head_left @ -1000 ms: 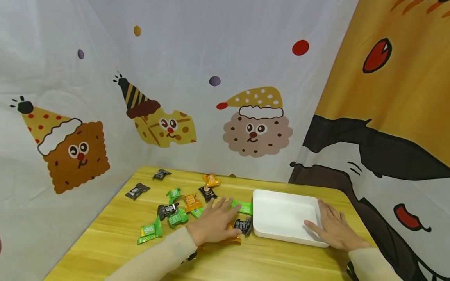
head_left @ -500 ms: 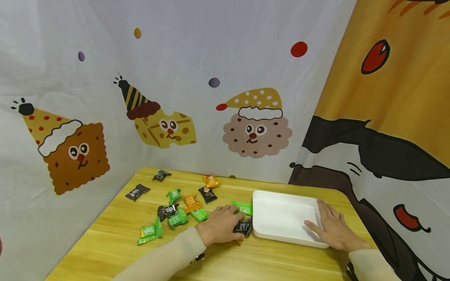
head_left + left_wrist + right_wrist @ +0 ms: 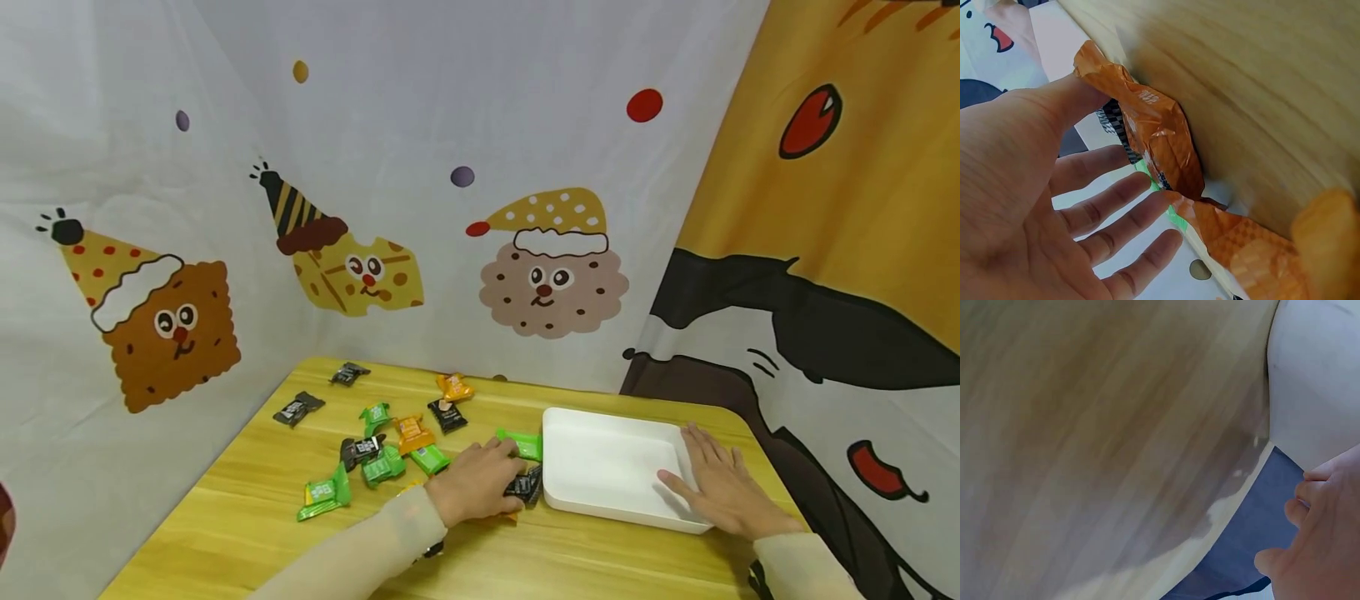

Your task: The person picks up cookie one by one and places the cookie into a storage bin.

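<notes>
In the head view my left hand [image 3: 478, 479] reaches down over the wrapped candies, left of a white tray [image 3: 626, 516]. The left wrist view has its thumb at one end of an orange-wrapped candy [image 3: 1163, 134], with the spread, slightly bent fingers close to the candy's far edge. Beside that hand lie a black candy [image 3: 528, 487] and a bright green candy [image 3: 523, 444], both close to the tray. My right hand [image 3: 729, 490] holds the tray by its right side, thumb over the rim and fingers along the outer wall.
Several more candies lie to the left: a green one [image 3: 324, 493], a black one [image 3: 362, 451] and an orange one [image 3: 413, 434] among them. The wooden table [image 3: 210, 517] ends against a cartoon-printed cloth [image 3: 375, 108] behind.
My left hand has lowered from spread fingers above the candies to bent fingers around the orange candy, shifting slightly right. The right hand stays at the tray's side.
</notes>
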`<state>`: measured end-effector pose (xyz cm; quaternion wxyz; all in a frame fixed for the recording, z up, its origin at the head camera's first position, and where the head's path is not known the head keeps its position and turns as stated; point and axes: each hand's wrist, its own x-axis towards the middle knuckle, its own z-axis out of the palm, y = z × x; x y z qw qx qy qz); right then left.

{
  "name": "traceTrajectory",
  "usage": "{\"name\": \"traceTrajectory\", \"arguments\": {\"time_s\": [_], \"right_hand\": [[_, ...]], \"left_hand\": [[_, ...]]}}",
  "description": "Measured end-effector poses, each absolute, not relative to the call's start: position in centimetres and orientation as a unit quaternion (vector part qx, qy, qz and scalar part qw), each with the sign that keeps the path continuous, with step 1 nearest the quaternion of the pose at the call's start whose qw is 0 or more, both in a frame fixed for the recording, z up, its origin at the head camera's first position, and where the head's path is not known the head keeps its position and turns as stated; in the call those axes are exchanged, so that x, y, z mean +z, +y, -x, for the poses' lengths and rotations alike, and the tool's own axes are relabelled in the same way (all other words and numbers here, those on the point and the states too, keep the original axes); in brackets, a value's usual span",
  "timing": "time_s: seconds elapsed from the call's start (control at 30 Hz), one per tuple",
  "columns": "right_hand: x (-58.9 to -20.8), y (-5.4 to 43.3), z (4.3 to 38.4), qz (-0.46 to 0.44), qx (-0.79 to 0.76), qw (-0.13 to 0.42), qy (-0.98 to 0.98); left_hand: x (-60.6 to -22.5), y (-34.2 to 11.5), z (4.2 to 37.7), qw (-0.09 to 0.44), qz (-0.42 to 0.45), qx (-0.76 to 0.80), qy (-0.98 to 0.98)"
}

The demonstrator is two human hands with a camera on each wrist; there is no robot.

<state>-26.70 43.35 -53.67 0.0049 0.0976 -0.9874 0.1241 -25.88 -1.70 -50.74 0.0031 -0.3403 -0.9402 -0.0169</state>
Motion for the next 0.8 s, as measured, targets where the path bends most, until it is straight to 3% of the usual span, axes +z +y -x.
{"name": "traceTrajectory", "arguments": {"time_s": [0.8], "right_hand": [[-53.34,43.67,26.25,-0.097,0.102,0.008,-0.99]], "left_hand": [[-51.24,-1.24,26.15,-0.002,0.35,-0.081,-0.933]]}}
